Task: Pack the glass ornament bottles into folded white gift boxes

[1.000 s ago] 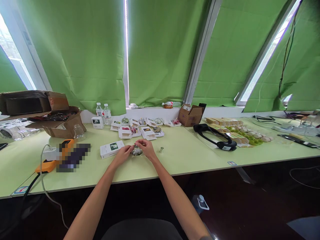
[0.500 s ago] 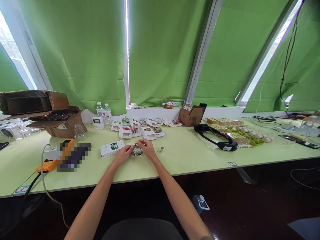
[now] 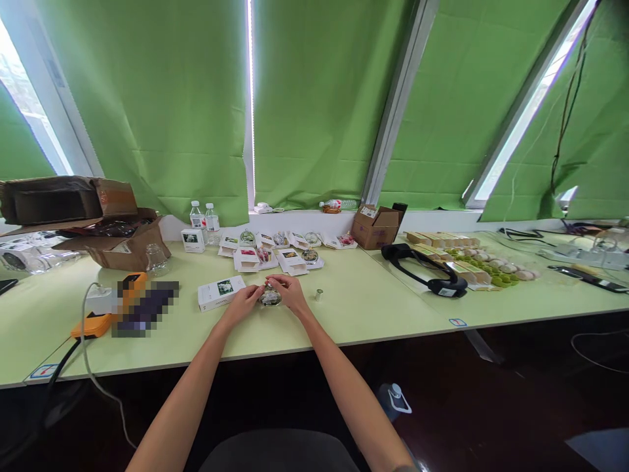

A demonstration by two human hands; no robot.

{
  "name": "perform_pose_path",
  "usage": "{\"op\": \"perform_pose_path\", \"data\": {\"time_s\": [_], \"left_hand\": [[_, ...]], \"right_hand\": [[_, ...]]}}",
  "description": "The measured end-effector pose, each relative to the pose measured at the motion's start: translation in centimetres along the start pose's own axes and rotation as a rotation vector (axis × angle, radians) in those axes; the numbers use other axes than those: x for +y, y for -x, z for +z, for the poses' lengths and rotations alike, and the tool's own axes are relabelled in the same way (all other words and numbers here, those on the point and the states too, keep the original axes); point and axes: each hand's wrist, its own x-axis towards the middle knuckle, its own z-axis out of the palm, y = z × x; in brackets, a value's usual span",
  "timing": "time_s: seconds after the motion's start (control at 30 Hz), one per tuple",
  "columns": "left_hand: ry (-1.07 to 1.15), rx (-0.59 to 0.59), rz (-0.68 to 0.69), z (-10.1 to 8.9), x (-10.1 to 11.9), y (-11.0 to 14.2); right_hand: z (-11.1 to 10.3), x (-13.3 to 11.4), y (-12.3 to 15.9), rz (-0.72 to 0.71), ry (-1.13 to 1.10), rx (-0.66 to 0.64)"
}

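Between my hands is a small round, clear bottle [image 3: 270, 296] with dark and light markings, near the table's front. My left hand [image 3: 244, 304] is closed on its left side, thumb and fingertips pinching it. From above, the fingers of my right hand [image 3: 289, 292] come together at the bottle's neck; they cover most of its top. A small silver cap [image 3: 319, 294] stands on the table to the right of my right hand. Left of the bottle lies a white box [image 3: 221, 293] with a flower picture, close to my left hand.
Behind my hands are several opened white packs [image 3: 291, 261] with round bottles. Cardboard boxes [image 3: 122, 246] stand at the left, water bottles [image 3: 211, 223] at the back. A black headset [image 3: 425, 269] and egg trays [image 3: 491, 262] lie at the right. An orange device [image 3: 95, 324] sits left.
Almost nothing differs. My right fingers have shifted very slightly at the bottle's neck, while my left hand keeps its hold.
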Motion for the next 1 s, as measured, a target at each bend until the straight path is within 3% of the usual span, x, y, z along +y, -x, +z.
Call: {"op": "perform_pose_path", "data": {"time_s": [1.0], "left_hand": [[-0.009,0.002,-0.02,0.18,0.22,0.31]], "right_hand": [[0.45,-0.23,-0.04,-0.039,0.075,0.075]]}}
